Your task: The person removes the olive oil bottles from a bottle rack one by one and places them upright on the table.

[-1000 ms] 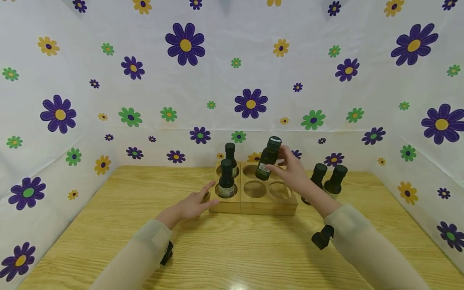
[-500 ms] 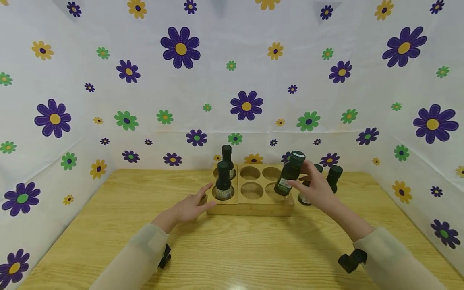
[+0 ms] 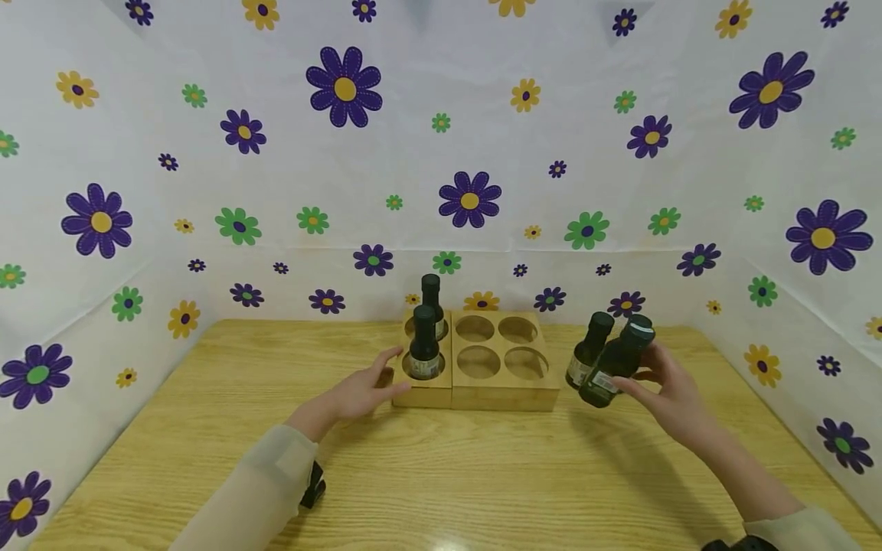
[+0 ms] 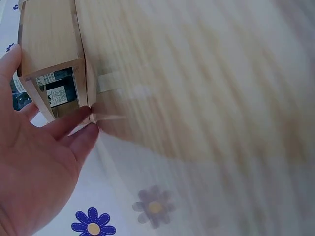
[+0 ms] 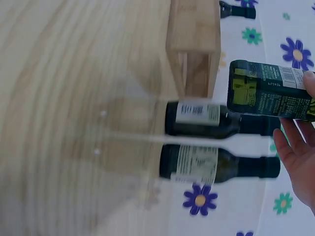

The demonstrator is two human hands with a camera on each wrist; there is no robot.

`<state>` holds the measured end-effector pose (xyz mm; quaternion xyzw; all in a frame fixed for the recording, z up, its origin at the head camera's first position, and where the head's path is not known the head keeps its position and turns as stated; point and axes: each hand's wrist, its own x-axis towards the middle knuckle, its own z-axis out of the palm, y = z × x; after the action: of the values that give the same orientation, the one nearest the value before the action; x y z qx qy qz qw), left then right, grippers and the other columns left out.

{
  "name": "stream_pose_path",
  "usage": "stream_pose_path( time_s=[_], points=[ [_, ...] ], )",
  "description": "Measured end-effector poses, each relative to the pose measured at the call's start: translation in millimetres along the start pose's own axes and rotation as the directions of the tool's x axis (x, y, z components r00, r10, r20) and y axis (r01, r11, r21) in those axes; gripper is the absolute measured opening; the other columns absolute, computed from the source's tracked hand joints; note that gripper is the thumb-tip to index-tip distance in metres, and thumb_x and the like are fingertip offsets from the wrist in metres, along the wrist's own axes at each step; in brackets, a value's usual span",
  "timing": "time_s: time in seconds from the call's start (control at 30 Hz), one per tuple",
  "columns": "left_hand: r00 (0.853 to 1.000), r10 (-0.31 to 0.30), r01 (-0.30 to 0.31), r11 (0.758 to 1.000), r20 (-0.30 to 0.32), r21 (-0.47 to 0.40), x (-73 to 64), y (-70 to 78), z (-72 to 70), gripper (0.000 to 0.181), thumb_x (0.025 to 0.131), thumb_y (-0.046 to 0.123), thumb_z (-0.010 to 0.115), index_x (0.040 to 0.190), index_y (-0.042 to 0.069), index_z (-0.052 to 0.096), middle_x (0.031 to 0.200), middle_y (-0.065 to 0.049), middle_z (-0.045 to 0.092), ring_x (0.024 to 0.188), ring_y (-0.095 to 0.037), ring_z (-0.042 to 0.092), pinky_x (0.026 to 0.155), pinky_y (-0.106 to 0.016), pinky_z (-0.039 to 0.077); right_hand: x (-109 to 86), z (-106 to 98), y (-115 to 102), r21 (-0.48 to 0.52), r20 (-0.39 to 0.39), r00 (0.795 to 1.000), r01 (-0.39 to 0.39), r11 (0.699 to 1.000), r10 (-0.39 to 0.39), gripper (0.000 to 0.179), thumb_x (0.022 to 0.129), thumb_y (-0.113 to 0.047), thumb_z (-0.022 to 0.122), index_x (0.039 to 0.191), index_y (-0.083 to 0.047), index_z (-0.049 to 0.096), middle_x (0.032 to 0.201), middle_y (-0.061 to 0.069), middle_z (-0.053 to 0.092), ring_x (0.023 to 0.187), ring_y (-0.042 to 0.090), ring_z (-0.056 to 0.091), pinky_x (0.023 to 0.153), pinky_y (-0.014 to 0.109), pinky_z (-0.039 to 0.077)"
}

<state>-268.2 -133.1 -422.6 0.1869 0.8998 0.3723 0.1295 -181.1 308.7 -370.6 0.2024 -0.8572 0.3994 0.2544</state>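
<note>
Bottle (image 3: 615, 361) in the right hand (image 3: 671, 394), held tilted over the right side of the table (image 3: 441, 467), cap up, base slanting down leftward; in the head view, gripped round the body between thumb and fingers, probably for a firmer purchase than at the cap. Right beside and partly covered, a standing bottle (image 3: 588, 350); contact between the two impossible to tell. Left hand (image 3: 354, 392) spread loosely by the end of the narrow rack (image 3: 422, 398), grasping nothing, seemingly there to steady the wood. Upright in that rack's holes, front bottle (image 3: 423, 344) and rear bottle (image 3: 431, 295), kept from toppling by the surrounding wood, the rear one half masked. Up against the narrow rack, the wide rack (image 3: 506, 398), with four bare holes. Right sleeve (image 3: 802, 533) cut off at the lower edge.

From the left wrist, two fingertips at the foot of the narrow rack's open end, likely a brace rather than a grip; another digit near the opposite edge, hard to identify. Labels inside too small to read, table blurred.

From the right wrist, thumb over the held bottle's label, fingers beneath, cap end lost past the right border. Nearby, the standing bottle, neck crossed by the held one, and alongside a second standing bottle (image 5: 197, 163), mostly hidden in the head view
</note>
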Motion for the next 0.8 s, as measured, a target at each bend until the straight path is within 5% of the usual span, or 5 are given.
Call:
stream_pose_path(
  time_s=[0.37, 0.63, 0.8],
  points=[
    [1.0, -0.002, 0.003, 0.996, 0.013, -0.092, 0.4, -2.5, 0.1, 0.079, 0.094, 0.053, 0.057, 0.156, 0.026, 0.014, 0.143, -0.023, 0.044, 0.132, -0.037, 0.042, 0.106, -0.055, 0.032, -13.3, -32.3, 25.1, -0.096, 0.007, 0.997, -0.078, 0.992, 0.08, 0.049, 0.089, 0.003, 0.068, 0.13, 0.01, 0.044, 0.109, -0.029, 0.046, 0.095, -0.016, 0.046, 0.077, 0.005, 0.042],
    [0.999, -0.004, 0.007, 0.996, 0.035, -0.092, 1.3, -1.2, -0.1, 0.08, 0.095, 0.053, 0.054, 0.157, 0.025, 0.011, 0.145, -0.025, 0.042, 0.133, -0.04, 0.04, 0.107, -0.056, 0.029, -14.6, -46.0, 48.8, -0.13, 0.017, 0.985, -0.17, 0.977, 0.174, 0.049, 0.092, -0.002, 0.066, 0.131, 0.013, 0.04, 0.111, 0.023, 0.053, 0.091, -0.019, 0.042, 0.072, 0.003, 0.041],
    [0.999, -0.005, 0.01, 0.994, 0.043, -0.108, 1.1, -0.6, 0.1, 0.079, 0.097, 0.05, 0.054, 0.157, 0.023, 0.01, 0.145, -0.025, 0.041, 0.133, -0.041, 0.039, 0.107, -0.056, 0.03, -14.3, -49.3, 60.3, -0.154, 0.016, 0.974, -0.223, 0.963, 0.228, 0.053, 0.094, -0.007, 0.064, 0.133, 0.015, 0.036, 0.116, 0.031, 0.049, 0.091, -0.019, 0.038, 0.071, 0.001, 0.038]
  ],
)
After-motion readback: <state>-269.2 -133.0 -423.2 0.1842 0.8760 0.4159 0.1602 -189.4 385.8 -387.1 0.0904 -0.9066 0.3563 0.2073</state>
